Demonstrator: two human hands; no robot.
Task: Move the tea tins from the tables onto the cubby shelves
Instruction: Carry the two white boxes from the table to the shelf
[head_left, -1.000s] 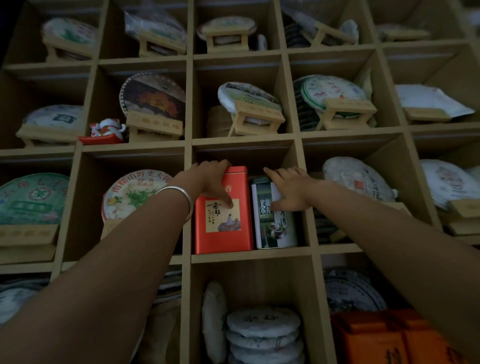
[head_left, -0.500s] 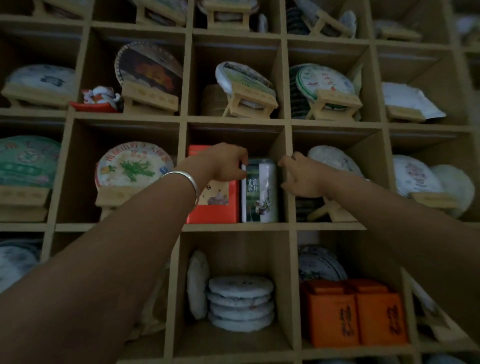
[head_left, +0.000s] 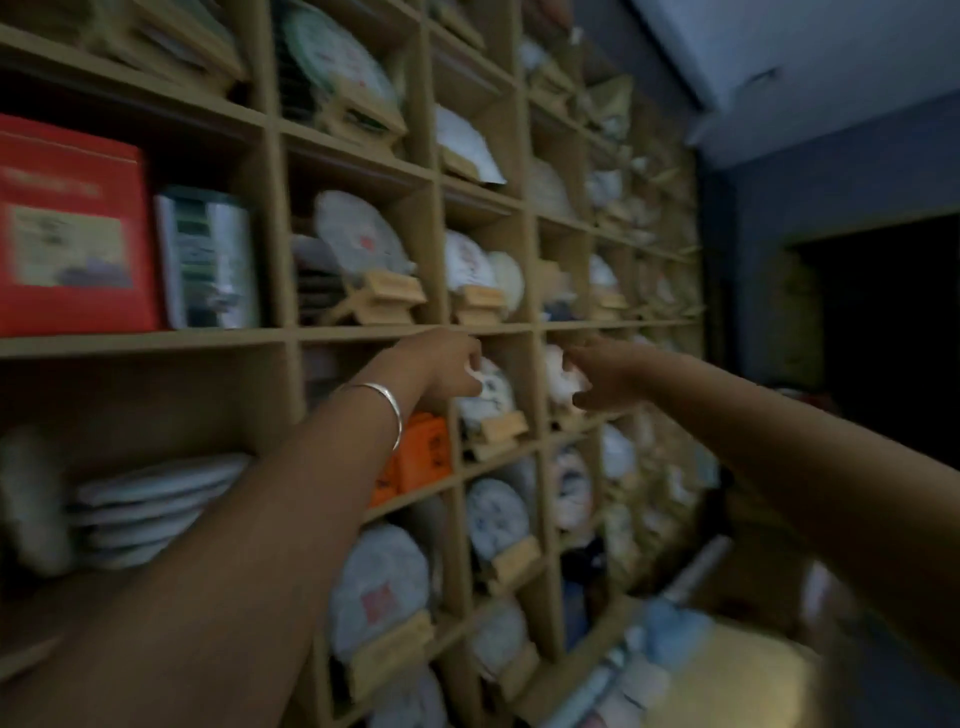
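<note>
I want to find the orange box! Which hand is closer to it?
Left. The left hand hangs just above the orange box, with its forearm crossing in front of it. The right hand is farther off to the right, past a shelf divider.

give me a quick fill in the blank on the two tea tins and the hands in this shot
1. The red tea tin stands to the ____ of the silver tea tin in the same cubby.
2. The left hand and the right hand both hold ____.
3. The bangle is on the ____ wrist.
4. The stacked orange boxes sit on the shelf row ____ the tins' row.

Missing words: left; nothing; left; below
</note>
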